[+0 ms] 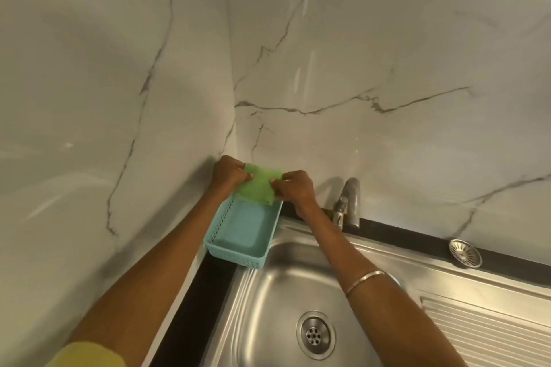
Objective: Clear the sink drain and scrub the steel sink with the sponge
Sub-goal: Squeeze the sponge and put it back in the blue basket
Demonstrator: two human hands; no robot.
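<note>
Green sponge | pinched by left hand and right hand | above blue basket

A single head-worn wide-angle view looks forward and down from above the steel sink, close over both forearms. It faces the marble wall corner, with the drain near the lower edge.
</note>
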